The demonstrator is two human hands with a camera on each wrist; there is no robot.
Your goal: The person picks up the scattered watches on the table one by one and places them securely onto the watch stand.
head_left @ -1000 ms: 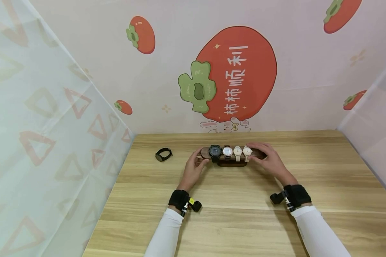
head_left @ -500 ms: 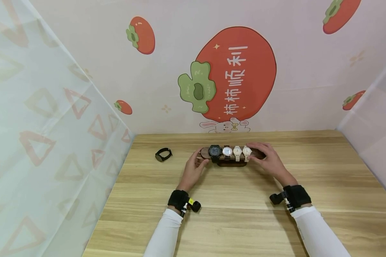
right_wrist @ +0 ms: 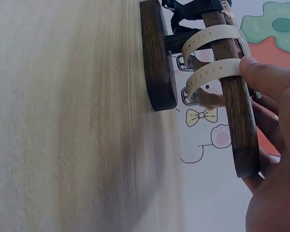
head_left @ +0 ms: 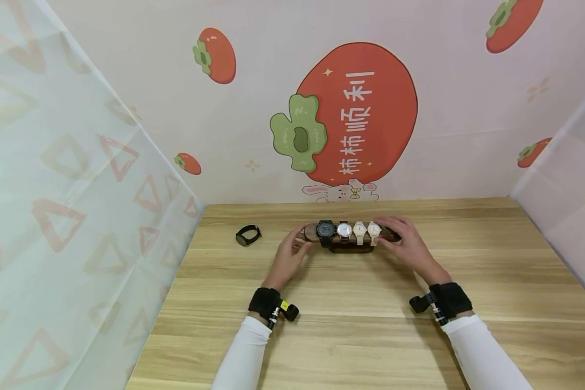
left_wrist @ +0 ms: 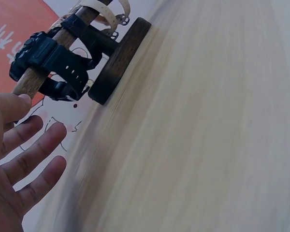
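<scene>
A dark wooden watch stand with a horizontal bar stands near the table's back. Along its bar sit a chunky black watch, a white-faced watch with a dark strap, a cream watch and another cream watch at the right. My left hand holds the bar's left end; its thumb touches the bar in the left wrist view, other fingers spread below. With thumb and fingers, my right hand pinches the rightmost cream watch on the bar. In the right wrist view, its thumb lies against the strap.
A loose black watch lies on the wooden table, left of the stand. Behind the table rises a wall sheet printed with persimmons; a patterned sheet closes the left side.
My left hand and forearm have shifted slightly left, its thumb drawing back a little along the bar. The right hand stays almost in place. The watches and stand look nearly unmoved.
</scene>
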